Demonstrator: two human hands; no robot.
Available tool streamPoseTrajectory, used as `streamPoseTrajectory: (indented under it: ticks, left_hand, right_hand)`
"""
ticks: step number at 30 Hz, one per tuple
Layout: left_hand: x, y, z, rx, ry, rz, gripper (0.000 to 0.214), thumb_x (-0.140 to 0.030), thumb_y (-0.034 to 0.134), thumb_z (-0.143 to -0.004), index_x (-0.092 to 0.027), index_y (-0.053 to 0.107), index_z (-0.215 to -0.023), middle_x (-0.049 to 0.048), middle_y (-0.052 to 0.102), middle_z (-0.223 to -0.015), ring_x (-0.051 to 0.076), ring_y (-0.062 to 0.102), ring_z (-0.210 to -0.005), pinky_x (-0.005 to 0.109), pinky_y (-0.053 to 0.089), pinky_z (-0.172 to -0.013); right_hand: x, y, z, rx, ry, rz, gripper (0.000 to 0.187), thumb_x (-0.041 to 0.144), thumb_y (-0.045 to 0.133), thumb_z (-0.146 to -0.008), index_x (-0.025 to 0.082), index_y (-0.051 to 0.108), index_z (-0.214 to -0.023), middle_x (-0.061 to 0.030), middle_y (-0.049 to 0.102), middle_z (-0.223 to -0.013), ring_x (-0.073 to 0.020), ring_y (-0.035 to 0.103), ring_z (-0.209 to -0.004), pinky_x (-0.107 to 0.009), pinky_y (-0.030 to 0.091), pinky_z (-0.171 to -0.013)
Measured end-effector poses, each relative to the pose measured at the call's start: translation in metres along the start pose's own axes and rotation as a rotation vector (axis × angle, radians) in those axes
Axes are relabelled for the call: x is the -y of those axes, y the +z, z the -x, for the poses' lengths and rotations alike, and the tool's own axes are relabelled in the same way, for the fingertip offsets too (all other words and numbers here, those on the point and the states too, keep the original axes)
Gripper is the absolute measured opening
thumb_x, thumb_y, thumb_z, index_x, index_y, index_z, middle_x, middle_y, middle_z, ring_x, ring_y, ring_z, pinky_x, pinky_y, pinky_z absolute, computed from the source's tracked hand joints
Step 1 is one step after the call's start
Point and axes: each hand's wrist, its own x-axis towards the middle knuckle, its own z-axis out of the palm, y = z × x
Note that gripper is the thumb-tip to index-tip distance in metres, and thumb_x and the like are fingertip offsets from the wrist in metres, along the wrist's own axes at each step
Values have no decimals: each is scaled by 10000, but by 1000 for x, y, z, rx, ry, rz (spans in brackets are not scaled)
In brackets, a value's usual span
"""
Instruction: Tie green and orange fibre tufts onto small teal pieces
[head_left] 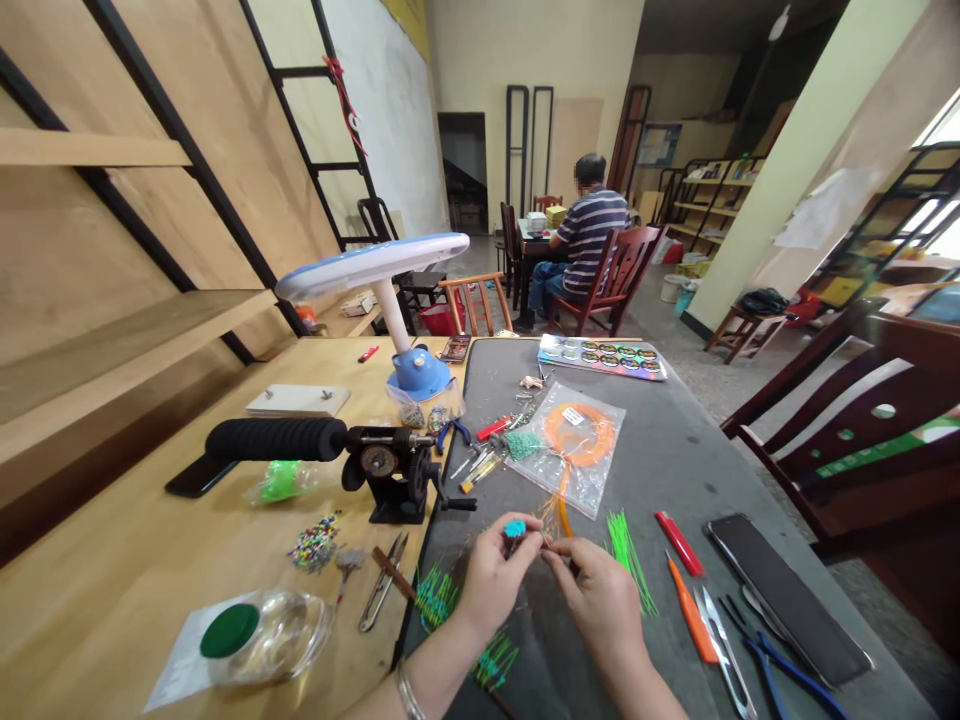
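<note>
My left hand is closed in front of me, with a small turquoise tuft showing between its curled fingers. Close against it, my right hand pinches with thumb and forefinger at something thin and tiny that I cannot make out. The fingertips of both hands nearly meet. Just beyond them, loose orange strands run from an orange coil in a clear plastic bag. Bright green strands lie right of my right hand. Green-and-turquoise looped pieces lie beside my left wrist.
At right are a red lighter-like piece, orange-handled tool, scissors, blue pliers and a dark flat slab. A black crank device, lamp and green-lidded jar stand left. A person sits beyond.
</note>
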Motion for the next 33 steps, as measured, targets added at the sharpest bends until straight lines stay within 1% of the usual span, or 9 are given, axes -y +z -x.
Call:
streamPoseTrajectory:
  ticks: [5, 11, 17, 20, 22, 25, 29, 33]
  left_hand:
    - [1, -1, 1, 59, 124, -186, 138, -267, 591, -815, -183, 699, -830, 63, 708, -808, 217, 656, -801, 287, 483, -756]
    - [1, -4, 3, 71, 250, -434, 172, -210, 552, -838, -218, 719, -879, 54, 713, -818, 208, 654, -772, 265, 467, -702]
    - [6, -8, 3, 76, 353, -517, 211, -166, 560, -821, -247, 722, -931, 64, 724, -863, 221, 655, -810, 277, 461, -741]
    - [10, -10, 3, 82, 389, -541, 214, -159, 557, -816, -241, 717, -933, 69, 723, -862, 222, 651, -809, 287, 466, -744]
    - [11, -11, 2, 95, 427, -601, 213, -159, 540, -823, -228, 699, -946, 66, 720, -871, 216, 645, -813, 295, 469, -747]
    - [11, -11, 3, 120, 478, -693, 200, -157, 520, -835, -214, 670, -955, 59, 715, -887, 201, 643, -823, 296, 475, -751]
    - [11, -11, 3, 133, 496, -740, 174, -164, 529, -839, -210, 658, -947, 51, 715, -884, 192, 651, -826, 291, 489, -748]
    - [11, -12, 2, 147, 446, -717, 210, -134, 518, -832, -208, 663, -966, 54, 718, -915, 188, 659, -864, 293, 510, -791]
  right_hand:
    - [0, -1, -2, 22, 56, -34, 202, 360, 542, -840, 262, 713, -793, -24, 749, -806, -207, 687, -734, -260, 472, -625]
    - [-1, 0, -2, 47, 51, -31, 192, 324, 539, -840, 260, 718, -814, -22, 748, -810, -208, 687, -742, -265, 472, -644]
    - [-1, 1, -3, 61, 45, -3, 204, 317, 528, -841, 265, 724, -822, -26, 753, -802, -212, 693, -733, -267, 472, -624]
    - [0, 1, -4, 77, 68, 1, 221, 345, 518, -850, 267, 724, -869, -20, 759, -826, -208, 699, -732, -261, 480, -620]
    - [1, 0, -5, 86, 78, 1, 234, 349, 506, -857, 270, 722, -898, -13, 763, -843, -204, 706, -742, -252, 483, -624]
    - [2, -1, -6, 98, 74, 19, 239, 329, 492, -862, 275, 724, -886, -4, 766, -833, -201, 711, -744, -238, 476, -615]
    - [2, 0, -5, 109, 68, 29, 240, 314, 489, -864, 273, 725, -853, -8, 764, -802, -203, 707, -714, -235, 454, -586]
    - [-1, 1, -6, 97, 82, -57, 233, 316, 495, -856, 255, 712, -795, -17, 750, -740, -196, 688, -663, -234, 439, -573]
